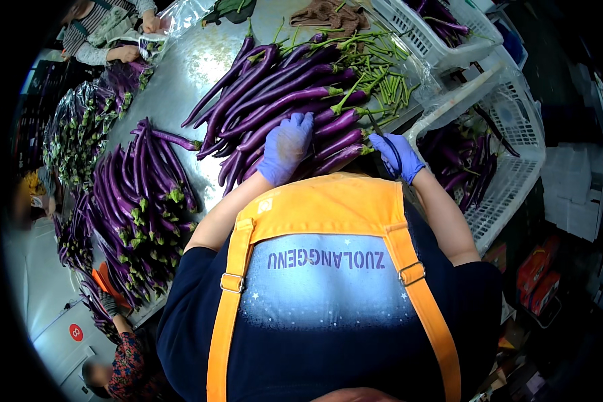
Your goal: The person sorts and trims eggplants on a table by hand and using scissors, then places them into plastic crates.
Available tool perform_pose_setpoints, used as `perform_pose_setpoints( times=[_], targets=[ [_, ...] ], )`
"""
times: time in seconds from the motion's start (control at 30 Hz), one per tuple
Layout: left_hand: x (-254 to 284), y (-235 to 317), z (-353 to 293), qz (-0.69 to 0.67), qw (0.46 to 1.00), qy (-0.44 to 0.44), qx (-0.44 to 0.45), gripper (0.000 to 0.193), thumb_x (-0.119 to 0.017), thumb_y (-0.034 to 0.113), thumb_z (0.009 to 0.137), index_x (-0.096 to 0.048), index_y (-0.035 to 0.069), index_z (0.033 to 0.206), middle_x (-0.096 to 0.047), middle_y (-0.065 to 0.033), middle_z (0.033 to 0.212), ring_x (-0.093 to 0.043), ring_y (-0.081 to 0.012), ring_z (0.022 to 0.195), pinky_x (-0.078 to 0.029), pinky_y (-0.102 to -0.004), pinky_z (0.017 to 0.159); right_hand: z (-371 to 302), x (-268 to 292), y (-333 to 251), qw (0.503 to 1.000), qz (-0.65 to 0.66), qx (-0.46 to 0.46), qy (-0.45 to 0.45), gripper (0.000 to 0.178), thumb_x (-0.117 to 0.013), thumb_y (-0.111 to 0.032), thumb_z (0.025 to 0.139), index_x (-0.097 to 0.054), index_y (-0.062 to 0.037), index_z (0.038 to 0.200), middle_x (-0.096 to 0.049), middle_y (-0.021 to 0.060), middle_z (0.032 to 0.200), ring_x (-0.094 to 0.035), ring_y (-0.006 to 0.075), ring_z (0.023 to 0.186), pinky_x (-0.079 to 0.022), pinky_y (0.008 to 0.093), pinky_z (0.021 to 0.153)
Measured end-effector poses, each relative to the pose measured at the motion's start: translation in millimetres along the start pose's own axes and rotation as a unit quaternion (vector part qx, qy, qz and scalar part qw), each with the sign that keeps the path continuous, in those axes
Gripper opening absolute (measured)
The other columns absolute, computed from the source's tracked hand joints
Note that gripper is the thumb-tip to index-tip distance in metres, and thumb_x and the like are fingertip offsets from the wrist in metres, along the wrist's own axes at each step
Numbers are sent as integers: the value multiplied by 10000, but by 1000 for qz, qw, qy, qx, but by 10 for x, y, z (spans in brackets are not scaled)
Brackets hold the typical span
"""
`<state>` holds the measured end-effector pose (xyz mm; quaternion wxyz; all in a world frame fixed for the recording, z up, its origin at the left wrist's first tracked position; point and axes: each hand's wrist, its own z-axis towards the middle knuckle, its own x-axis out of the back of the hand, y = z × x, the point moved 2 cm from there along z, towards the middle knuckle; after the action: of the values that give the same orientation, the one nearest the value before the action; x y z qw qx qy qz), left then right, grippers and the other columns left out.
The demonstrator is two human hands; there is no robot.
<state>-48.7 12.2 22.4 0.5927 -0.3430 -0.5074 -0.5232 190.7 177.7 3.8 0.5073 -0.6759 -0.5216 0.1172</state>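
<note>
A: Where are the eggplants (275,100)?
B: 12 o'clock on the metal table (161,100), caps toward 2. Loose green stems (392,84) at 1.
A: Hands?
B: Gloved left hand (288,149) lies on the near eggplants, fingers together; can't tell from here if it grips any. Right hand (396,155), at 2, fingers wrapped round scissors (374,122), blades near caps.
A: Around?
B: Second heap (137,177) at 9, white crate (526,124) at 3.
</note>
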Motion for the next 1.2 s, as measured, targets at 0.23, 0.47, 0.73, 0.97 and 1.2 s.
perform_pose_setpoints(
  times=[0.23,0.47,0.73,0.97,1.2],
  targets=[
    [-172,-64,344,87,988,-131,-6,165,-647,177,858,-695,105,999,-625,-155,1044,-683,-302,853,-569,-465,680,112,-90,55,994,95,-61,-7,445,-598,-458,1027,-621,-53,846,-522,12,593,-476,113,476,-395,279,458],
    [13,19,273,-59,985,-144,74,242,-682,125,820,-650,63,1051,-601,-226,1106,-675,-386,875,-568,-519,739,236,-60,-20,999,51,4,10,469,-598,-470,1027,-614,-31,863,-533,29,595,-522,133,485,-418,302,465],
    [76,58,229,-212,974,-20,75,332,-748,288,850,-661,78,1093,-625,-181,1095,-671,-398,881,-542,-490,742,-71,-91,-15,992,-69,88,64,387,-595,-350,1034,-667,25,970,-620,123,704,-620,234,679,-490,395,659],
    [122,127,684,-436,841,-281,154,421,-822,323,763,-761,65,1090,-753,-101,933,-691,-222,846,-525,-351,812,-260,-53,-250,992,122,-11,19,303,-588,-363,1051,-652,-89,938,-522,-46,625,-459,44,510,-374,224,471],
    [-19,115,646,-510,787,-319,140,357,-840,178,773,-758,53,1098,-724,-25,901,-630,-111,814,-515,-298,749,-118,89,-339,995,75,26,-60,474,-497,-465,1077,-616,-8,1046,-597,49,674,-597,140,551,-483,271,548]
  ],
)
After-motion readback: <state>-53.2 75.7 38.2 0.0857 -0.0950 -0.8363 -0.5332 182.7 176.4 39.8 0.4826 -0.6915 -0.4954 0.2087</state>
